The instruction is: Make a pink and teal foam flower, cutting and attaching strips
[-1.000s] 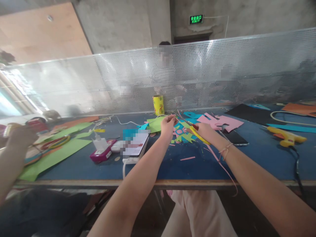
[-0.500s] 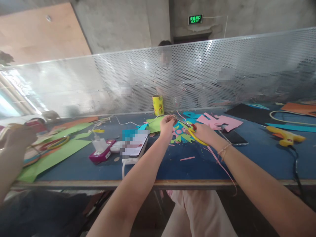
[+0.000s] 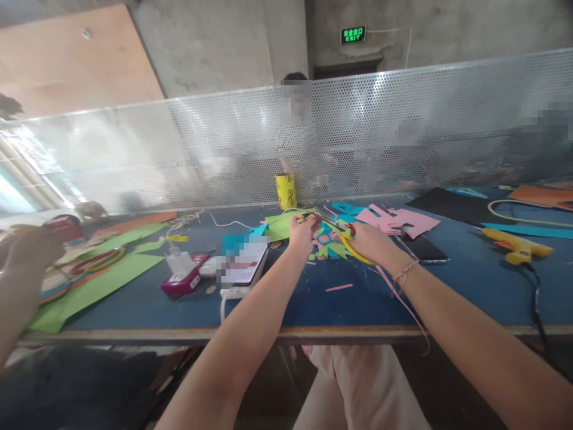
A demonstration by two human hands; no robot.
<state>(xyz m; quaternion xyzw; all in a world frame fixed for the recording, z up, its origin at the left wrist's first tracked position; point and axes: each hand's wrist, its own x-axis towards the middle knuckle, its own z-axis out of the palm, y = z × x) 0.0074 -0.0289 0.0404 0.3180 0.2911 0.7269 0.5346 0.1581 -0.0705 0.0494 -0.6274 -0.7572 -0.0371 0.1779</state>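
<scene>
- Our right hand (image 3: 367, 240) grasps the scissors (image 3: 347, 242) by their yellow handle, above the scraps (image 3: 339, 250) on the desk (image 3: 313, 304); the blades point toward our left hand (image 3: 303, 232).
- Our left fingertips bunch together at the blade tips; we cannot tell whether they pinch a scrap.
- We judge the scissors light yet rigid, best held by the handle, clear of the blades.
- The scraps look thin, limp and easily creased; we'd take them gently by an edge.

Yellow-handled scissors (image 3: 351, 249), metal blades, gripped in right hand (image 3: 369, 242), tips angled toward left hand (image 3: 303, 234).
</scene>
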